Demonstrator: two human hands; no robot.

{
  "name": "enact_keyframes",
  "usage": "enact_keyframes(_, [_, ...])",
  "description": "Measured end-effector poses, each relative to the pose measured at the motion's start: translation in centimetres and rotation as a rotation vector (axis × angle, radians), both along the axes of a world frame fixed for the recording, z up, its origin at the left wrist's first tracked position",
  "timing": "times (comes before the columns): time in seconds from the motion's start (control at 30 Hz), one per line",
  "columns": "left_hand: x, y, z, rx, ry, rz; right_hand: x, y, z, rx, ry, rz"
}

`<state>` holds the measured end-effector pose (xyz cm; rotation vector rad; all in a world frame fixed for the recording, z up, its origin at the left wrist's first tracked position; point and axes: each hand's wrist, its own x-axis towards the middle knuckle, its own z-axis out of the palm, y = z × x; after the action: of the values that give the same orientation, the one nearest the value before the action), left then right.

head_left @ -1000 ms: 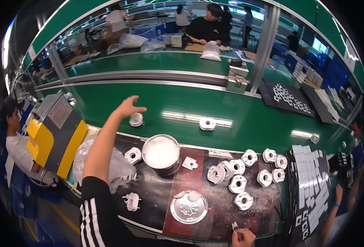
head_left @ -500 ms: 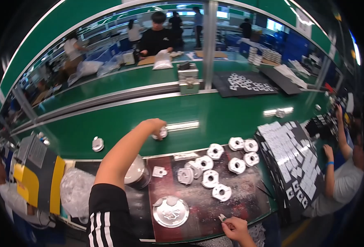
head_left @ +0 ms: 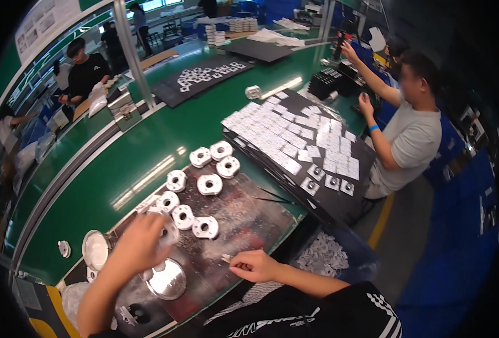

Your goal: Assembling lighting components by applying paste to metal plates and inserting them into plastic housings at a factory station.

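Note:
My left hand [head_left: 139, 239] is over the dark red, powder-dusted work mat [head_left: 232, 217], its fingers closed on a white round ring-like part [head_left: 169, 232], slightly blurred. Just beyond, several similar parts with dark centre holes [head_left: 205, 227] lie on the mat, some partly behind that hand. Below it sits a shiny round metal lid [head_left: 168, 280] with grey lumps at its rim. At the mat's near edge my right hand [head_left: 254, 266] pinches a small pale piece [head_left: 227, 258] whose kind I cannot make out.
A round pot [head_left: 95, 249] stands left of the mat. Tweezers [head_left: 275, 196] lie at its right edge. Black boards with white cards [head_left: 277, 135] are stacked beyond, beside a seated co-worker [head_left: 410, 124]. A bin of white pieces [head_left: 325, 253] sits below the table edge.
The view has swung to the right. My left hand has come back from the green surface to the mat with a white round part. My right hand still pinches its small piece.

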<state>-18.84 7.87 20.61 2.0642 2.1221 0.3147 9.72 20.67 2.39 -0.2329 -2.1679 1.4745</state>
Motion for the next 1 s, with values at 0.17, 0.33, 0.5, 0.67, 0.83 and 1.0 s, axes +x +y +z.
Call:
enact_keyframes(0.17, [8.7,-2.8,-4.6,0.026,-0.024,0.096,5.9,5.0,5.3,0.113,0.156,-0.449])
enact_keyframes(0.33, [13.3,-2.2,-11.7,0.216,0.019,0.413,12.4,15.4,9.0,0.581,-0.070,-0.894])
enact_keyframes(0.5, [15.3,-1.3,-13.6,0.213,0.020,0.671,14.4,21.1,8.6,0.809,-0.381,-0.817])
enact_keyframes(0.67, [16.9,-1.9,-13.4,0.177,-0.186,0.732,15.0,22.7,9.1,0.616,-0.455,-0.661])
enact_keyframes(0.83, [18.0,-2.4,-13.2,0.169,-0.219,0.774,13.5,18.8,11.6,0.281,-0.282,-0.657])
enact_keyframes(1.0, [19.4,-2.4,-13.5,0.208,-0.227,0.822,10.1,12.7,8.5,-0.467,0.217,-0.156])
